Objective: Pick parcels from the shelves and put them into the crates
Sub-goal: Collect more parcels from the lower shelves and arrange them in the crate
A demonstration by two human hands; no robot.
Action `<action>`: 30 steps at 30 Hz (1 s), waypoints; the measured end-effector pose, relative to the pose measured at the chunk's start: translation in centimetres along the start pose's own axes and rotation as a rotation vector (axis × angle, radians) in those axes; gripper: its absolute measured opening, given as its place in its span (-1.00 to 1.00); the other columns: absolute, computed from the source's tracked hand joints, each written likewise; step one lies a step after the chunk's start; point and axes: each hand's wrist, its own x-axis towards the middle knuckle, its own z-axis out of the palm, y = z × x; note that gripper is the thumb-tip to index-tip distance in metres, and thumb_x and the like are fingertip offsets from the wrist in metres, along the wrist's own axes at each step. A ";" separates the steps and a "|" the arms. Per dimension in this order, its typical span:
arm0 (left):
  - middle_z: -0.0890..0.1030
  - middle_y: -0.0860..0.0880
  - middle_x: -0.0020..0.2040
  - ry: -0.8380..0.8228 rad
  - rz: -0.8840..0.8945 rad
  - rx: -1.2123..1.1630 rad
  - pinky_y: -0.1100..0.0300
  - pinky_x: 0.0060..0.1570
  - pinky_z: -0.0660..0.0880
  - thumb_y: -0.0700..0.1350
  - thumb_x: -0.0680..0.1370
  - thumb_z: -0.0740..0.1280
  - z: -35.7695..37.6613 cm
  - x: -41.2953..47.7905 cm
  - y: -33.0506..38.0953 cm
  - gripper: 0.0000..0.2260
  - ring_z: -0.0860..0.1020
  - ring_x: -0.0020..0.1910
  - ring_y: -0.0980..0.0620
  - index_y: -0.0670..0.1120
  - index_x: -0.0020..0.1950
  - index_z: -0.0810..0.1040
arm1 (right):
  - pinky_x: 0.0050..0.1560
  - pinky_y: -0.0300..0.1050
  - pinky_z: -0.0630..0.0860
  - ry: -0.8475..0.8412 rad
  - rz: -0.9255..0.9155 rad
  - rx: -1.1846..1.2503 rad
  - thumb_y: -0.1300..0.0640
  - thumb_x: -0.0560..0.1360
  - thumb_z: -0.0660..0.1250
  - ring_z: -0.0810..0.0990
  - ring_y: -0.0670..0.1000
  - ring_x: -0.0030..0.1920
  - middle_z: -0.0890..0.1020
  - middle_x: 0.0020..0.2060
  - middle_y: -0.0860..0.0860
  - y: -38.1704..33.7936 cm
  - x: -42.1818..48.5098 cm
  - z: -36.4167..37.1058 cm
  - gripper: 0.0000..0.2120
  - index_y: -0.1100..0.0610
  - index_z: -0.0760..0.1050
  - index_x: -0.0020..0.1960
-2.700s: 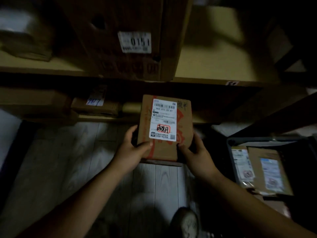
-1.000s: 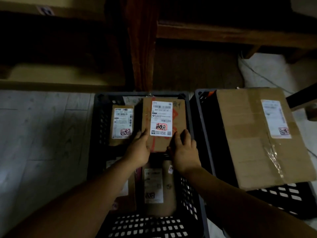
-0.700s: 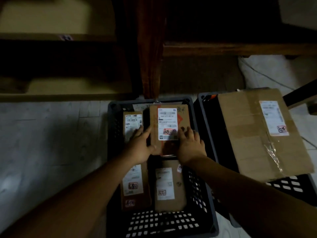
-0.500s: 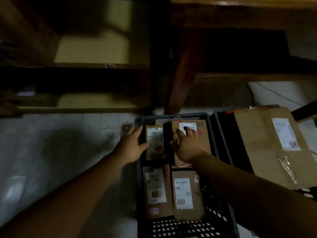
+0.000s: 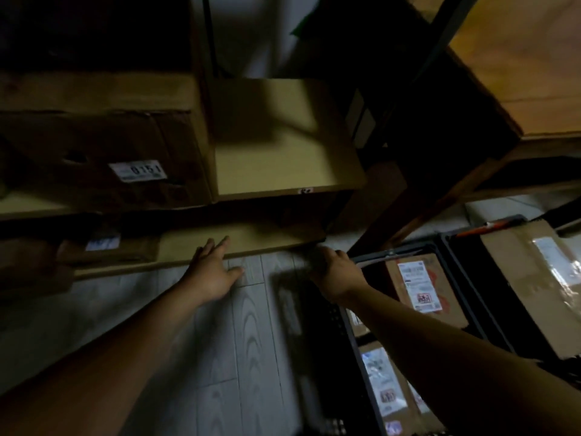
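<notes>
The brown parcel with a white label lies in the dark crate at the lower right, among other labelled parcels. My left hand is held out with fingers spread and nothing in it, over the floor just in front of the lowest shelf board. My right hand hovers at the crate's far left corner; it is blurred, holds nothing I can see, and its fingers look loosely bent.
A big carton marked 0151 stands on the middle shelf. A small labelled box lies on the lowest shelf at left. A second crate holds a large taped carton at far right. A dark wooden post stands between shelves.
Both hands set the labelled parcel into the crate and let it go. They have since drawn away to the left toward the shelves, and my view has swung left and up.
</notes>
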 end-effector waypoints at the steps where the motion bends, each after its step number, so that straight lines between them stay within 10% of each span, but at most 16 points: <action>1: -0.02 -0.04 0.57 0.004 0.005 -0.007 0.03 0.48 0.03 0.07 0.52 0.32 -0.2 1.0 0.0 -0.31 -0.06 0.54 -0.06 0.05 0.54 0.03 | 0.33 0.10 0.36 0.008 -0.006 -0.009 -0.14 0.55 0.25 0.35 0.21 0.37 0.34 0.40 0.15 -0.3 1.0 0.1 -0.39 0.08 0.19 0.50; 15: 0.27 0.01 0.44 0.025 0.129 -0.374 0.30 0.15 0.37 -0.06 0.59 0.25 7.9 18.3 -0.6 -0.45 0.42 0.29 -0.03 0.03 0.53 0.11 | 0.12 -0.10 0.40 0.255 0.028 0.298 -0.04 0.58 0.28 0.44 0.14 0.29 0.34 0.37 0.14 1.1 20.6 8.4 -0.39 0.15 0.13 0.50; 21: 0.36 -0.09 0.42 0.070 0.224 -0.407 0.24 0.18 0.25 -0.06 0.64 0.14 12.3 25.4 0.6 -0.59 0.33 0.38 -0.09 -0.09 0.49 0.23 | -0.03 -0.08 0.41 0.256 -0.017 0.104 0.10 0.66 0.08 0.50 0.05 -0.07 0.53 0.02 0.14 1.3 28.5 9.9 -0.81 0.15 0.43 0.02; 25: 0.47 -0.14 0.30 0.047 0.204 -0.508 0.14 0.18 0.35 -0.07 0.65 0.05 13.6 28.1 1.8 -0.68 0.46 0.24 -0.12 -0.14 0.30 0.47 | 0.05 -0.14 0.40 0.243 -0.049 0.190 0.25 0.67 0.03 0.46 0.18 0.28 0.49 0.23 0.24 0.3 28.6 10.0 -0.70 0.32 0.40 0.31; 30: 0.52 -0.05 -0.01 -0.026 0.192 -0.798 0.14 -0.02 0.37 -0.09 0.63 0.06 12.3 26.3 0.2 -0.75 0.47 0.02 -0.03 -0.10 0.14 0.48 | 0.25 -0.03 0.45 0.288 -0.221 0.452 0.28 0.59 0.20 0.50 0.15 0.26 0.48 0.29 0.18 -1.2 26.5 11.9 -0.60 0.20 0.29 0.42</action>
